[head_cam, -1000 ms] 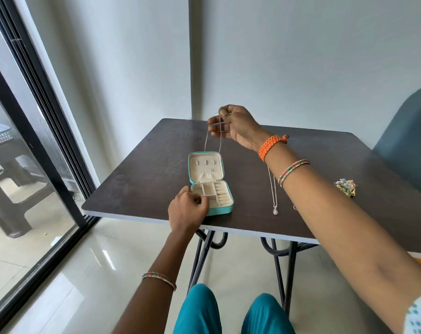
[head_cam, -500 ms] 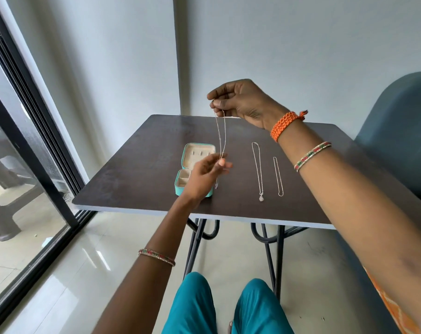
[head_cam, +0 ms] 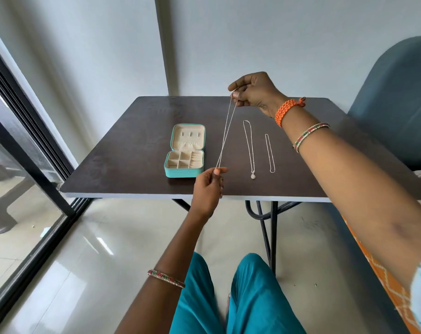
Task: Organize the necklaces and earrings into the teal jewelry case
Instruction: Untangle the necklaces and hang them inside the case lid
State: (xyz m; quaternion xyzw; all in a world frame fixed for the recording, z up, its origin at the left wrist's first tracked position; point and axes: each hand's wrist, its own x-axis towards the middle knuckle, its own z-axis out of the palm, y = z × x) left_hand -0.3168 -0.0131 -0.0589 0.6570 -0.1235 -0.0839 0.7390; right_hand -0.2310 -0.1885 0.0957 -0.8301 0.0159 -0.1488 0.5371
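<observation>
Stretching between both hands, a thin silver chain [head_cam: 225, 133] is held taut above the dark table [head_cam: 132, 145]. Its far end is pinched by the right hand [head_cam: 255, 92], whose thumb and forefinger are pressed together on the chain while the remaining fingers are curled into the palm. Its near end is pinched by the left hand [head_cam: 208, 189] between thumb and fingertips [head_cam: 217, 171], the other fingers being curled loosely beneath. The chain is doubled, two strands being seen to run side by side.

The teal jewelry case [head_cam: 184, 150] is laid open on the table, just left of the held chain and near the table's near edge. Its lid is folded flat toward the far side, and the near half is divided into cream-lined compartments. Whether anything lies in them cannot be told.

Right of the held chain, a pendant necklace [head_cam: 250, 148] is laid straight on the table. A shorter chain [head_cam: 269, 153] is laid further right, apart from it.
</observation>
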